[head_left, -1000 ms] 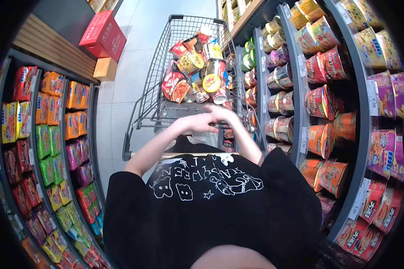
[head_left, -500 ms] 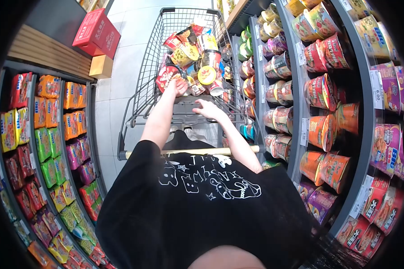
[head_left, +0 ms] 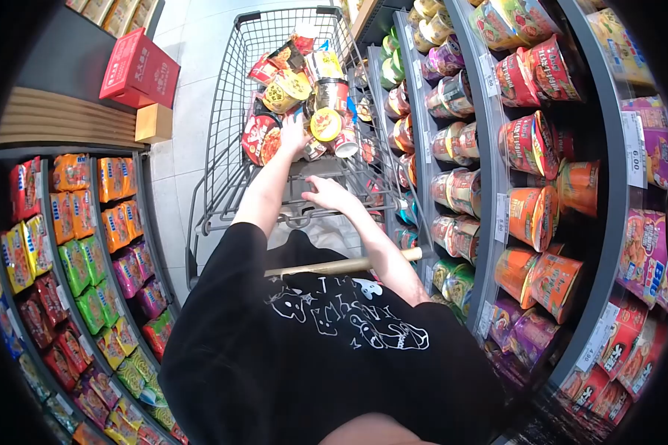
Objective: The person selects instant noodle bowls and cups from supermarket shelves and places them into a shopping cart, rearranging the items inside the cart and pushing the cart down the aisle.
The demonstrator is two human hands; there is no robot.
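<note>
A wire shopping cart (head_left: 226, 96) holds a heap of instant noodle cups and bowls. My left hand (head_left: 295, 133) reaches over the near end of the heap, between a red bowl (head_left: 257, 137) and a cup with a yellow lid (head_left: 326, 124). Its fingertips are among the packages, and whether they grip one cannot be made out. Nearer to me, my right hand (head_left: 325, 193) hovers above the cart's grey near part with its fingers apart and nothing in them. The cart's pale handle bar (head_left: 349, 265) crosses below my forearms.
Shelves of noodle cups (head_left: 525, 215) rise close along the right. On the left stand shelves of bagged noodles (head_left: 70, 215). A red box (head_left: 139, 70) and a small wooden block (head_left: 154, 123) are at the upper left, beside the tiled floor (head_left: 189, 119).
My hands, together at first, have parted. My left hand has reached forward into the heap, then slightly right across it. The cart and its contents have shifted left and up in view.
</note>
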